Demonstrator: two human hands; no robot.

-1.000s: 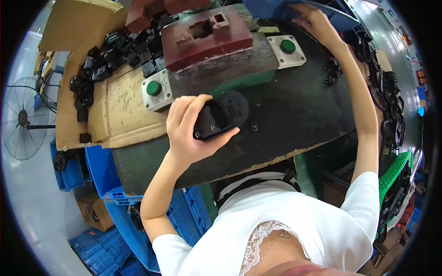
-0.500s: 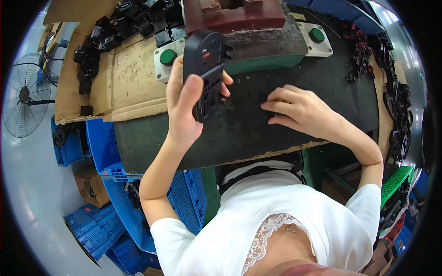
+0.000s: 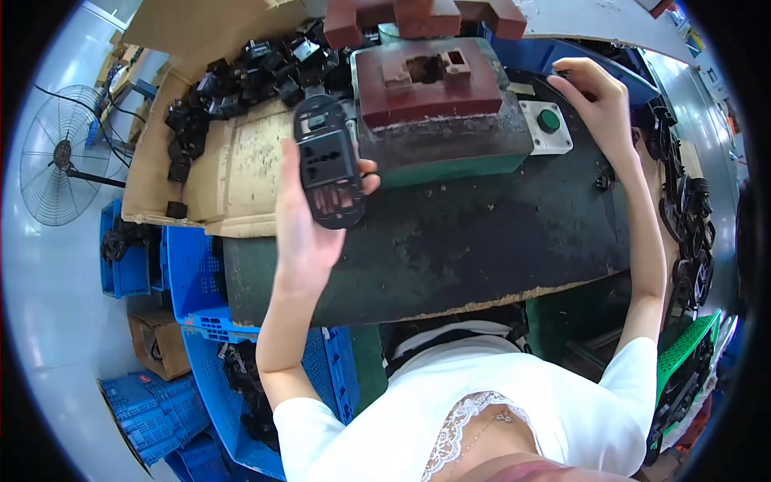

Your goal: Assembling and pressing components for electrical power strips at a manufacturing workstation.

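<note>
My left hand (image 3: 309, 229) is wrapped round a long black plastic housing (image 3: 328, 161) with rounded ends, held up over the left of the bench. Cut-outs and slots show in its face, and fingers are visible through the lower openings. At the far right, beyond a green push button (image 3: 548, 120) on a white box, my right hand (image 3: 596, 96) is closed with its fingertips pinched. Something small and dark seems to be between them, too small to make out. Between the hands stands a dark red fixture block (image 3: 430, 104) with a recess in its top.
A cardboard box (image 3: 241, 181) with several black square parts (image 3: 241, 80) lies at the left. Above the fixture hangs a red upper block (image 3: 430, 20). Blue crates (image 3: 193, 273) stand below the bench's left edge. Black parts (image 3: 691, 201) line the right side, above a green basket (image 3: 683, 345).
My right hand has moved from the middle of the bench to the far right. My left hand has turned the housing so its face shows. The view has shifted, bringing the upper red block into sight.
</note>
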